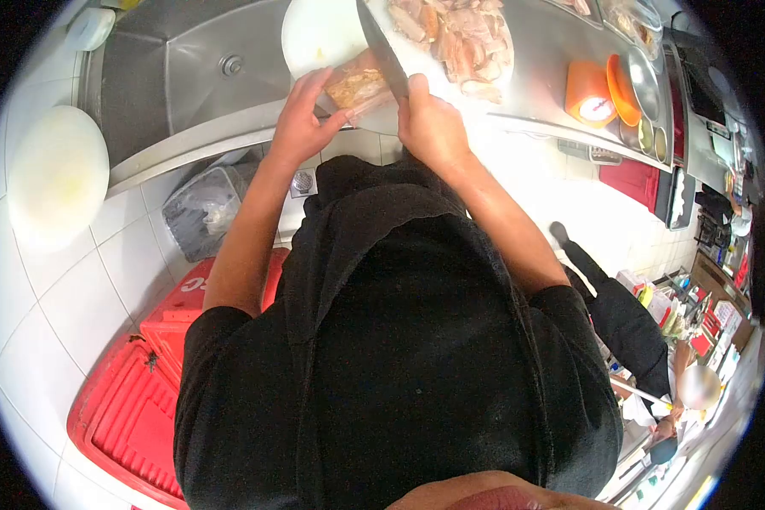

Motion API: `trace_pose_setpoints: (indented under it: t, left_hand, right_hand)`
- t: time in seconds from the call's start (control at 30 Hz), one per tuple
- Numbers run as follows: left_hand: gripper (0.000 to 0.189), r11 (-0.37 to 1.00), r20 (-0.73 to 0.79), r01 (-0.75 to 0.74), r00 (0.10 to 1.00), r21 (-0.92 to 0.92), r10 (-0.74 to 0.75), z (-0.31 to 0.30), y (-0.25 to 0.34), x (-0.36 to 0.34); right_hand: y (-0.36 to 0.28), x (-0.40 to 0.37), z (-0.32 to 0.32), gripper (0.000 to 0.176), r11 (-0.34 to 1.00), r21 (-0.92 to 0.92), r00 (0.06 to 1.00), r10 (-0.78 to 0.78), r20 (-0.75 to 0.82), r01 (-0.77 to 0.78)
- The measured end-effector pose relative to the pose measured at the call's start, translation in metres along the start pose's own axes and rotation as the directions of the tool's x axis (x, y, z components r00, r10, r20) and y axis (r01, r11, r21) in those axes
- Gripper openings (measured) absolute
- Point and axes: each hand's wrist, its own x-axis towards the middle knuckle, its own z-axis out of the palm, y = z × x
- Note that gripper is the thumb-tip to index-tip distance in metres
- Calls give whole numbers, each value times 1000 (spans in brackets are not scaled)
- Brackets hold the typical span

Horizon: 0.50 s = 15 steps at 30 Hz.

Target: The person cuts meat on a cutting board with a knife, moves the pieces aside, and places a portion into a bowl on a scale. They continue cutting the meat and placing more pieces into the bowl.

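Observation:
A slab of meat (pixel 355 88), browned on its near face and pinkish on top, lies at the near edge of a round white cutting board (pixel 314 34). My left hand (pixel 308 121) grips its left end, fingers over the top and thumb along the near side. In my right hand (pixel 433 123) is the handle of a large kitchen knife (pixel 382 53). The blade points away from me, up against the slab's right end. Right of the blade, a pile of thin meat slices (pixel 463 47) covers the board's far right part.
A steel sink (pixel 204 59) is to the left. Along the counter to the right stand an orange kitchen scale (pixel 588 93) and bowls (pixel 640 82). Below are a clear plastic bin (pixel 200 212) and a red lidded bin (pixel 136 408). Another person (pixel 625 327) works at the right.

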Motion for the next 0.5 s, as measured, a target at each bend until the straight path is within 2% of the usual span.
trace_pose_setpoints:
  t: [0.2,0.3,0.43,0.5]
  left_hand:
    - [71,998,-9,-17,1000,60,17,6,-5,0]
    - [72,997,-10,-20,1000,69,20,8,-9,-1]
    - [74,996,-10,-45,999,78,46,8,-9,0]
    - [74,997,-13,-20,1000,75,21,7,0,0]
  right_hand:
    - [-10,-5,-5,23,1000,-16,999,7,41,-6]
    - [0,-8,11,21,999,-47,999,-29,-34,28]
    - [-5,-10,2,26,997,-74,992,29,122,-20]
    - [-1,-11,7,24,998,-63,996,17,91,-11]
